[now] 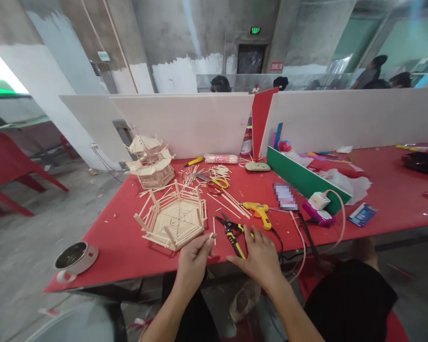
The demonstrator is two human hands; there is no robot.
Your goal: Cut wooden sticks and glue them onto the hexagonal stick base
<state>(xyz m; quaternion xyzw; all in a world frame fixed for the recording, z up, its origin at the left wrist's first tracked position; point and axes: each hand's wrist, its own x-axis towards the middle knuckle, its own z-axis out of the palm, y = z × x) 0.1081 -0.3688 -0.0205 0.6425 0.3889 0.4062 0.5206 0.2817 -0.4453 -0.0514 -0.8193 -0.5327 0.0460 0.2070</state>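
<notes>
Head view. Hard to make out: the small stick (213,235) in the left hand (194,259) is mostly covered by the fingers, so its length cannot be read. One handle of the pliers (231,236) runs under the right hand (262,256). The phone (286,196) has a blurred screen. A bottle (247,137) is partly hidden by the red board (262,121). Both forearms are cut off at the lower edge; a seated person's dark-clothed leg (349,304) at right is only partly in frame.

Pose: left forearm rises from below, thumb and forefinger pinching the stick just beside the near right edge of the stick frame (178,218). Right forearm slants up and leftward; fingers parted, thumb spread to the left, around the pliers' handles. Contact there cannot be told.

Position: frame lies flat on the red table (114,247), left of the pliers, posts upright around its rim; a stick tower (151,168) stands behind it. The glue gun (260,210) lies beyond the right hand.
</notes>
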